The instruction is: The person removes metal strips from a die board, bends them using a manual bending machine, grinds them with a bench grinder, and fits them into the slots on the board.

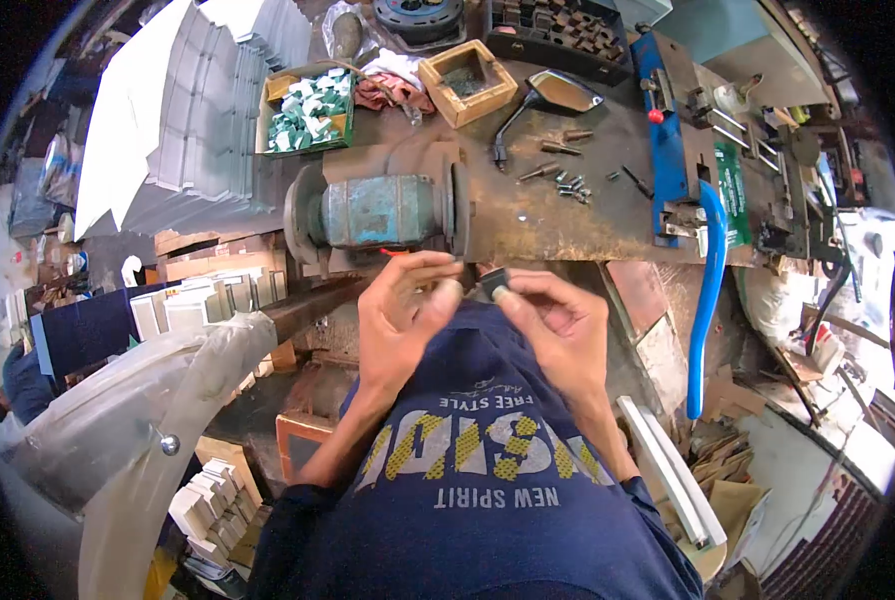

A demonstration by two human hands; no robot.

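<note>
In front of my shirt, both hands are raised at the near edge of the workbench. Between the thumb and fingers of my right hand (559, 325) is a small dark block (492, 284). My left hand (399, 315) has its thumb and fingers curled together in a pinch; whatever may be between the tips is too small to make out. Just beyond it stands a worn green bench grinder (382, 210) with a wheel at each end. The right-hand wheel (458, 210) is nearest to my left fingertips, which look apart from it.
On the bench are a box of green-and-white pieces (310, 112), a wooden box (467, 83), a mirror (564, 92) and several small metal parts (571, 187). A blue-handled press (709, 300) stands right. White sheets (182, 110) are stacked left; a plastic-wrapped form (137, 400) is nearer.
</note>
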